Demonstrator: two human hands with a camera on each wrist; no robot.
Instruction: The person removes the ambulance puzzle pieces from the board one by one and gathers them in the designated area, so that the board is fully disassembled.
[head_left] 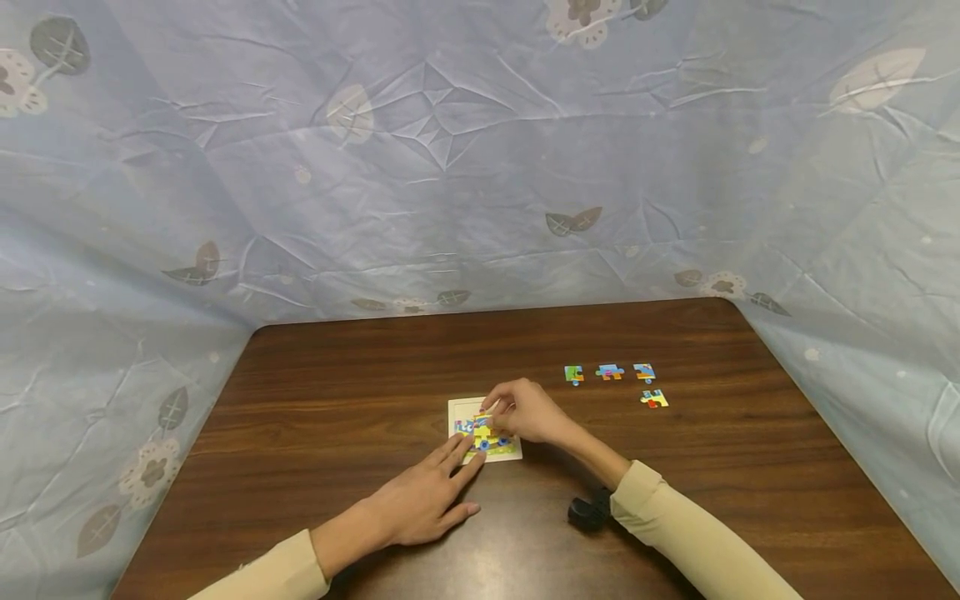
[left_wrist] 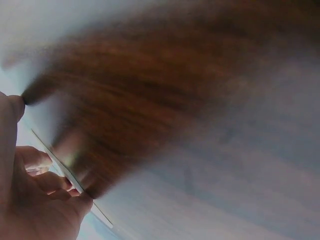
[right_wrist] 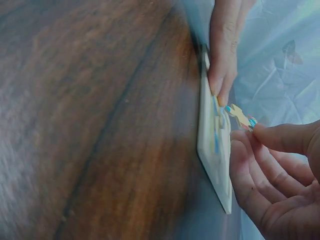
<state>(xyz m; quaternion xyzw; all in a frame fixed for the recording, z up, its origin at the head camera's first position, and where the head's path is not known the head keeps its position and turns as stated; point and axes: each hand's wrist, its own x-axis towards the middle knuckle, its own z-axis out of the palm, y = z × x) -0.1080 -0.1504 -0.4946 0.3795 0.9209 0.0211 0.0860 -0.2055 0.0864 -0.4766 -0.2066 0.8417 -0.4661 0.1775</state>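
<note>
A square puzzle board [head_left: 459, 407] with a pale frame lies flat on the dark wooden table, partly filled with colourful pieces. My right hand [head_left: 528, 412] is over the board's right side. Between thumb and fingertips it pinches a yellow jigsaw piece [right_wrist: 241, 118], held tilted just above the board in the right wrist view. My left hand [head_left: 420, 500] lies palm down at the board's lower left, its fairly straight fingertips resting on the board and the pieces in it. The left wrist view shows the left hand [left_wrist: 45, 200] at the thin board edge, mostly blurred.
Several loose jigsaw pieces lie right of the board: a green-and-orange one [head_left: 573, 374], a blue one [head_left: 610, 372], another blue one [head_left: 644, 372] and a yellow-and-red one [head_left: 655, 399]. A black device [head_left: 588, 512] is at the right wrist. Patterned cloth [head_left: 450, 208] surrounds the table [head_left: 337, 392].
</note>
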